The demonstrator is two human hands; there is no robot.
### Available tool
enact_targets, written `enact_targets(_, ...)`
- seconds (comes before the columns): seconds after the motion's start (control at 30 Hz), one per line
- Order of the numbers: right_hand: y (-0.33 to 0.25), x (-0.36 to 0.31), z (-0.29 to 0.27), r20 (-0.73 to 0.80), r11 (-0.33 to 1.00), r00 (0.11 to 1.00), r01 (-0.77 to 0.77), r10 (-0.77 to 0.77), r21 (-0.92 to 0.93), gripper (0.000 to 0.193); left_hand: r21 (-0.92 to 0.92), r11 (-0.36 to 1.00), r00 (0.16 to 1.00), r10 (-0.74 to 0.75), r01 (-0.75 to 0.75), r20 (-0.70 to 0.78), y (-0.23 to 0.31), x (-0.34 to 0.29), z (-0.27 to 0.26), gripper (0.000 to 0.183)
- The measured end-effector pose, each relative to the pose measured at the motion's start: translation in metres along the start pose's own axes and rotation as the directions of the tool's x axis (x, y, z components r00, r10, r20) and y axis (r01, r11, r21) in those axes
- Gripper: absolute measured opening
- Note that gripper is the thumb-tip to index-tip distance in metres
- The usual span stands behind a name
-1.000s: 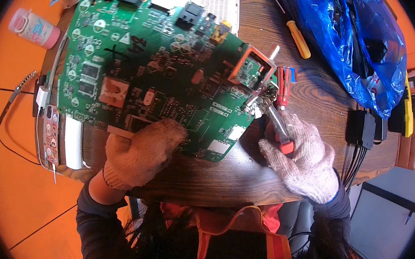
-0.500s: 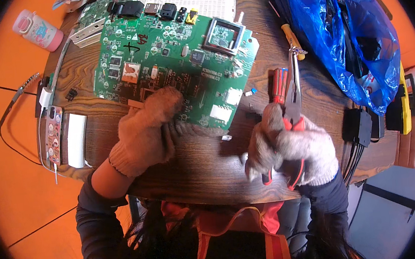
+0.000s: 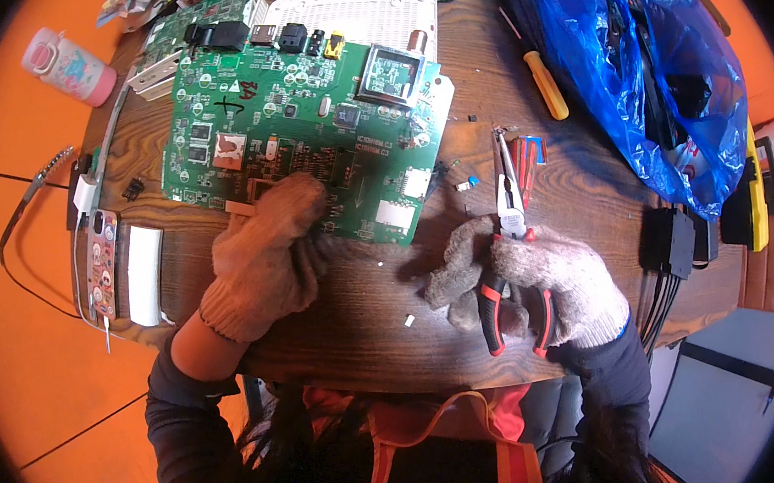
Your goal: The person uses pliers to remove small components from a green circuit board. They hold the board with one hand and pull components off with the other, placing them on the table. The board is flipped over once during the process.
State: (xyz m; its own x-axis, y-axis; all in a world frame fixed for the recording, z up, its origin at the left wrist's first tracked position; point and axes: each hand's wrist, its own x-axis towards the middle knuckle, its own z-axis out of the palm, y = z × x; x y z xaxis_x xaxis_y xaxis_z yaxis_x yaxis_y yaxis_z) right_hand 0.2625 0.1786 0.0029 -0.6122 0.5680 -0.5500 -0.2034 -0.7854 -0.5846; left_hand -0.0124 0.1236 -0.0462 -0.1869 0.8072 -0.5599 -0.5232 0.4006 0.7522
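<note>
A green circuit board (image 3: pixel 381 173) is tilted over the table, with ports along its far edge and a square metal frame at its far right. My left hand (image 3: pixel 264 257), in a pale work glove, grips its near edge, thumb on top; the fingers beneath are partly hidden. In my gloved right hand (image 3: pixel 570 285) are long-nose pliers (image 3: pixel 510 208) with red and black handles, jaws pointing away from me. Some fingers of that hand reach out left past the handles. Just beyond the pliers lies a red-handled screwdriver (image 3: pixel 526 169), partly covered by the jaws.
Small broken bits (image 3: pixel 410 320) lie near the board. A yellow-handled screwdriver (image 3: pixel 545 85) rests beside a big blue plastic bag (image 3: pixel 602 66). At left are a phone (image 3: pixel 104 266), a white strip-shaped piece (image 3: pixel 145 275) and a pink bottle (image 3: pixel 68 67). White casings (image 3: pixel 394 11) stand behind the board.
The board has shifted a little left with my left hand. The pliers have swung left, off the yellow-handled screwdriver, and my right hand's fingers have spread somewhat.
</note>
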Motion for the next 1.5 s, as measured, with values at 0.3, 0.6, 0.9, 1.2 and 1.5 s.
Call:
enact_targets(0.3, 0.001, 0.000, -0.004, 0.088, 0.996, 0.996, 0.020, -0.012, -0.085, 0.050, -0.086, 0.989, 0.983, 0.128, -0.117, 0.132, -0.005, 0.006, -0.009, 0.042)
enact_targets(0.6, -0.009, -0.019, 0.007, -0.266, 0.656, 0.623, 0.555, -0.735, -0.512, 0.047, -0.189, 0.952, 0.860, 0.301, -0.243, 0.413, -0.007, 0.014, -0.008, 0.045)
enact_targets(0.9, -0.022, -0.001, -0.050, -0.271, 0.669, 0.701, 0.383, -0.660, -0.638, 0.047, -0.349, 0.918, 0.852, 0.328, -0.187, 0.407, 0.000, 0.008, 0.011, 0.040)
enact_targets(1.2, -0.008, 0.025, -0.039, 0.290, -0.234, 0.435, 0.179, -0.852, -0.956, 0.052, -0.057, 0.715, 0.705, 0.697, -0.696, 0.130, -0.044, 0.020, 0.010, 0.025)
enact_targets(1.5, 0.007, 0.053, 0.006, 0.458, -0.496, 0.473, 0.051, -0.752, -0.867, 0.051, -0.054, 0.789, 0.784, 0.614, -0.612, 0.090, -0.031, 0.003, 0.008, 0.023)
